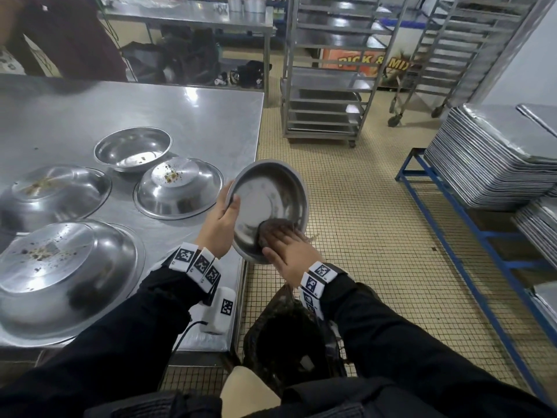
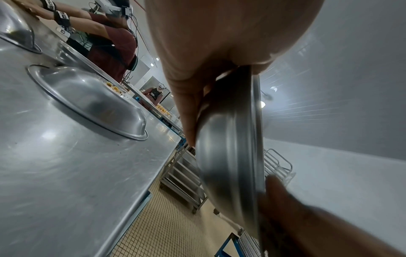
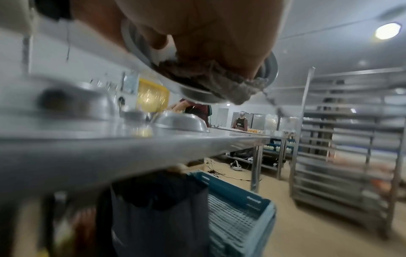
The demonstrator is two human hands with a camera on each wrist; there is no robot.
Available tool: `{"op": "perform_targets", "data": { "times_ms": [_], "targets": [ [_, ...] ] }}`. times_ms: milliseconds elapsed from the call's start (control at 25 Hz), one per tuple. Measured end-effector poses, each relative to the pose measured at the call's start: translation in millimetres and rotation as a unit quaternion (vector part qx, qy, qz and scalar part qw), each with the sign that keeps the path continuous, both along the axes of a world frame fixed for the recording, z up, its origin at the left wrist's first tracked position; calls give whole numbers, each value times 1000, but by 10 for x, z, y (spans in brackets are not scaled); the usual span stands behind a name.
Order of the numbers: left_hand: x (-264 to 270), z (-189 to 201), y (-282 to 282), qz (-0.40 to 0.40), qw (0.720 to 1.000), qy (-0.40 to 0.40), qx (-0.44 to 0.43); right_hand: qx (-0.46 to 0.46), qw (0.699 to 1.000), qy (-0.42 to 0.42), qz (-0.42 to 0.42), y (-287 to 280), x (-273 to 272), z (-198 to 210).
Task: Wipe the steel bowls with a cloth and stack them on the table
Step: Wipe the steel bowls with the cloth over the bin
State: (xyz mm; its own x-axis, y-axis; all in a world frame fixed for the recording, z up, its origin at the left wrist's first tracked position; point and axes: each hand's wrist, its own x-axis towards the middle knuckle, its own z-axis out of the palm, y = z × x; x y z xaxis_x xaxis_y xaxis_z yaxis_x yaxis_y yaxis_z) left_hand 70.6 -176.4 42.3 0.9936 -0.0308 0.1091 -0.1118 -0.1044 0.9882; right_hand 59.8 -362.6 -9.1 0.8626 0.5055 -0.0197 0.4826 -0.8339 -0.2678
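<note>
My left hand point(image 1: 222, 220) grips the rim of a steel bowl point(image 1: 272, 194), thumb inside and fingers behind, and holds it tilted on edge beyond the table's right side, over the floor. My right hand point(image 1: 287, 247) presses a brown cloth point(image 1: 275, 226) flat against the lower inside of that bowl, fingers straight. In the left wrist view the bowl point(image 2: 230, 156) shows edge-on below the palm. In the right wrist view the cloth point(image 3: 211, 81) bunches under the hand against the bowl. On the steel table point(image 1: 196, 110), three dirty bowls point(image 1: 179, 187) lie upside down and one point(image 1: 132, 147) stands upright.
A dark bin bag point(image 1: 283, 336) stands open on the tiled floor below my hands. Wheeled steel racks point(image 1: 328, 86) stand ahead, and stacked metal trays point(image 1: 494, 155) sit on a blue frame to the right. Another person point(image 1: 69, 37) stands at the table's far left side.
</note>
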Motion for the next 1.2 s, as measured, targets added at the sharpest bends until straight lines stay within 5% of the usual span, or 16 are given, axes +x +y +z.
{"op": "perform_targets", "data": {
  "times_ms": [160, 320, 400, 600, 680, 880, 1080, 1200],
  "targets": [
    [-6, 124, -67, 16, 999, -27, 41, 122, 991, 61, 19, 201, -139, 41],
    [47, 40, 0, 3, 999, -5, 33, -74, 994, -44, -65, -82, 15, -6],
    [35, -8, -21, 15, 999, 39, 28, -97, 987, -41, -122, -223, 181, 35],
    [22, -54, -25, 6, 990, 141, -2, 116, 978, -44, -169, -334, 409, 268],
    [30, -86, 52, -25, 987, 157, -7, 229, 956, -41, -177, -406, 446, 327],
    [-4, -79, 110, -62, 984, 165, -27, 307, 921, -35, -238, -446, 416, 287],
    [-118, -86, 81, -57, 992, 82, -73, 431, 808, -16, -400, -244, 368, 264],
    [-184, -182, 2, -33, 994, 79, -62, 472, 782, -15, -407, -99, 286, 263]
  ]
}}
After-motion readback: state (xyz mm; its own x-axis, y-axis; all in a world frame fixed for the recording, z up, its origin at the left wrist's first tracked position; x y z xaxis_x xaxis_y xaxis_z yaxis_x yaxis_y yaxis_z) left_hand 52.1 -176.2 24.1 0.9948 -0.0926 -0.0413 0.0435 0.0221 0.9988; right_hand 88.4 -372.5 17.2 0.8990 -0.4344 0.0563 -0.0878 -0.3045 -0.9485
